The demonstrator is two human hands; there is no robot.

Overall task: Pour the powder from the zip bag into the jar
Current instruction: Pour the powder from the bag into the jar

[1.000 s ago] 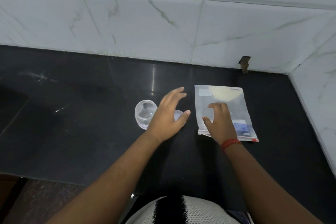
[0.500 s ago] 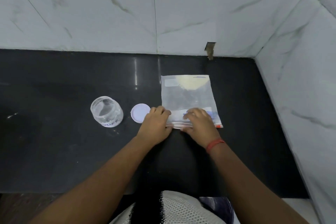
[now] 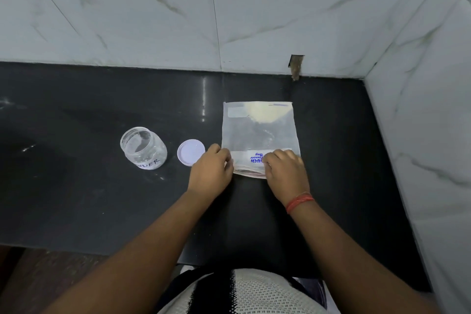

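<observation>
A single head-worn wide-angle view looks forward and steeply down from close above the black polished stone surface. It faces the white marble-tiled far wall, whose corner with the right wall bends at the frame's edge.

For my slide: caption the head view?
Both hands grip the zip bag's near edge beside an open jar.

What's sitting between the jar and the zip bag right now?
The head view shows the jar's white lid lying flat on the black counter between the open jar and the zip bag, beside the left hand.
</observation>
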